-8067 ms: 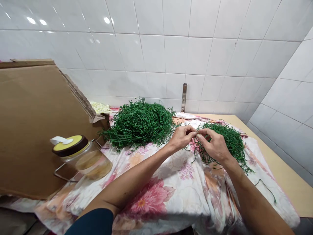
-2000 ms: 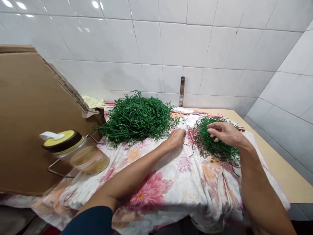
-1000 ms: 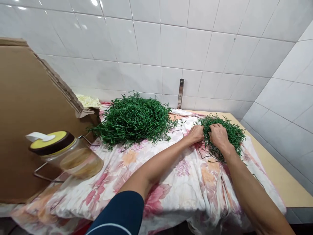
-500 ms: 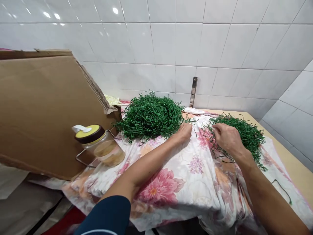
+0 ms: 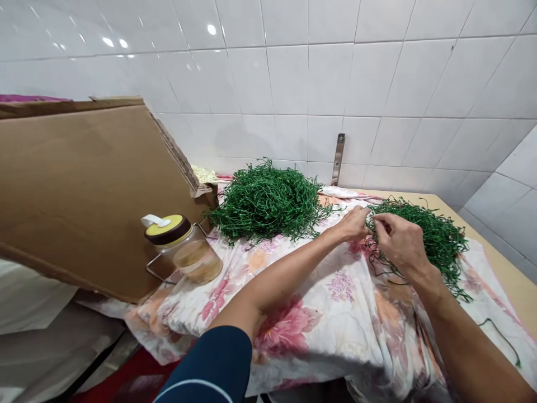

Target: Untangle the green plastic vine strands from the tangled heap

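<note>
My left hand (image 5: 356,224) is closed, its fingertips meeting those of my right hand (image 5: 400,240) at the left edge of the smaller green pile. My right hand is pinched, thumb against forefinger. Whatever lies between the fingertips is too small to make out. Beside and beneath my right hand spreads the smaller pile (image 5: 440,235) of thin green wire-like stems with little knobs at their ends. A larger heap (image 5: 272,198) of the same stems sits to the left, beyond my left forearm. Both rest on a floral cloth (image 5: 310,280).
A jar (image 5: 197,260) with a yellow and brown lid leans in a wire holder at the left. Behind it stands a big cardboard box (image 5: 84,196). One loose stem (image 5: 503,338) lies at the right. A metal strip (image 5: 338,159) rises against the tiled wall (image 5: 289,78).
My left hand has moved right, away from the larger heap, to meet my right hand. My right hand stays pinched by the smaller pile. The view has shifted slightly.
</note>
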The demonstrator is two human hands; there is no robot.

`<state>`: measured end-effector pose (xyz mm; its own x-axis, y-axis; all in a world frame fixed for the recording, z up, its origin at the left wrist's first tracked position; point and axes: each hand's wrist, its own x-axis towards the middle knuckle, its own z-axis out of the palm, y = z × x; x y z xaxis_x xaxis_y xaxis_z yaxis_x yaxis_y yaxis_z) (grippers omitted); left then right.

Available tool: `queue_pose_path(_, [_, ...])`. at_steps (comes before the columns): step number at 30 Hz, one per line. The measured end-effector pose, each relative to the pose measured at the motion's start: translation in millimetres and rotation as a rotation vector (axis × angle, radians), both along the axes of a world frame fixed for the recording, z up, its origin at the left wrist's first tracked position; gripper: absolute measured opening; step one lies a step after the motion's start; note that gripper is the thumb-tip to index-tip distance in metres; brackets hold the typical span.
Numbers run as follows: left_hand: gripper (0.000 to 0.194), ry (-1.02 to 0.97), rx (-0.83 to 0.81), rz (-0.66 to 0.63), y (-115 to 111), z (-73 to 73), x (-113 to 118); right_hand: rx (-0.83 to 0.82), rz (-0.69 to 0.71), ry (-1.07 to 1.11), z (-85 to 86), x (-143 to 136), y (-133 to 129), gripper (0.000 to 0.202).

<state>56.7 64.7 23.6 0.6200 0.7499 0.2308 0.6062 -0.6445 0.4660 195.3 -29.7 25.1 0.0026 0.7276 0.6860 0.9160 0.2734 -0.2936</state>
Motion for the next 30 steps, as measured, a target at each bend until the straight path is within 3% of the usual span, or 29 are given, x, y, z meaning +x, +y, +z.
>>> queue_pose_path(3, [0.041,0.338,0.148,0.141,6.7,3.0,-9.6,0.005,-0.006,0.01,0.3,-1.7,-1.9,0.023])
queue_pose_path(6, [0.039,0.451,0.104,0.26,20.2,-5.7,-30.7,-0.065,0.028,-0.009,-2.4,-8.7,-2.7,0.023])
queue_pose_path(11, [0.039,0.468,0.106,0.371,32.6,-25.5,-65.0,-0.191,0.101,-0.002,-7.5,-21.3,-3.7,0.025])
queue_pose_path(13, [0.034,0.434,0.121,0.37,32.7,-24.4,-74.0,-0.22,0.106,-0.004,-8.4,-23.3,-3.9,0.026])
queue_pose_path(16, [0.032,0.356,0.163,0.372,31.6,-9.5,-84.1,-0.253,0.094,-0.022,-7.7,-22.9,-4.1,0.027])
queue_pose_path(19, [0.033,0.199,0.231,0.377,30.5,13.0,-93.6,-0.271,0.081,-0.039,-6.1,-21.4,-4.0,0.027])
queue_pose_path(23, [0.021,-0.439,0.304,0.378,27.7,40.1,-111.5,-0.283,0.07,-0.051,-6.8,-22.8,-3.1,0.027])
queue_pose_path(30, [0.016,-1.06,0.278,0.413,22.3,83.7,-148.5,-0.318,0.098,-0.052,-11.3,-31.6,2.7,0.027])
